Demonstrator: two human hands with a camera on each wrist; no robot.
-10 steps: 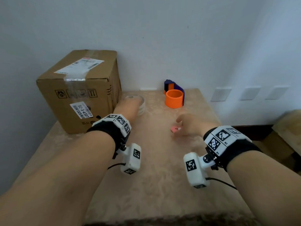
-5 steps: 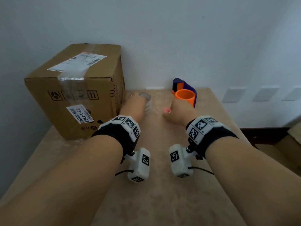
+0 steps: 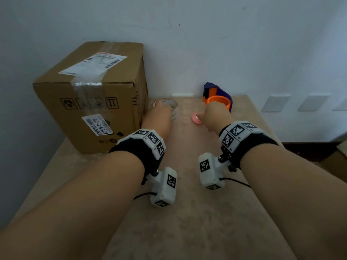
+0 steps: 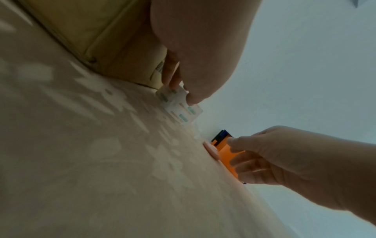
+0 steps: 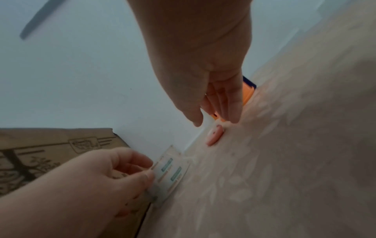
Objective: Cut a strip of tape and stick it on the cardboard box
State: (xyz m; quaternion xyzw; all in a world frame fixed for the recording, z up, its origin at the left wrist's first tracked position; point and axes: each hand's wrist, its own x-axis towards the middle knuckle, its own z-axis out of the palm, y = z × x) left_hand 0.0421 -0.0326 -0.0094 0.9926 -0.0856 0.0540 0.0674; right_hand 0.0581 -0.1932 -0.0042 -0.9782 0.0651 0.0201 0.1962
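Observation:
A sealed cardboard box (image 3: 90, 102) stands at the table's back left. Right beside it lies a clear tape roll (image 3: 173, 107) with green print (image 4: 181, 112) (image 5: 173, 170). My left hand (image 3: 161, 108) grips the roll, thumb and curled fingers pinching its wall (image 4: 180, 90). My right hand (image 3: 203, 115) hovers low with straight fingers (image 5: 227, 104) over a small pink oval object (image 3: 196, 118) (image 5: 214, 134) that lies flat on the table. Its fingertips sit just above that object; I cannot tell if they touch it.
An orange and blue tape dispenser (image 3: 218, 101) stands just behind my right hand, against the white wall. The beige patterned table (image 3: 187, 212) runs toward me. Brown furniture (image 3: 334, 162) sits lower at the far right.
My right hand moved forward and left from mid-table toward the dispenser, and the pink object moved with it. My left hand stayed on the tape roll.

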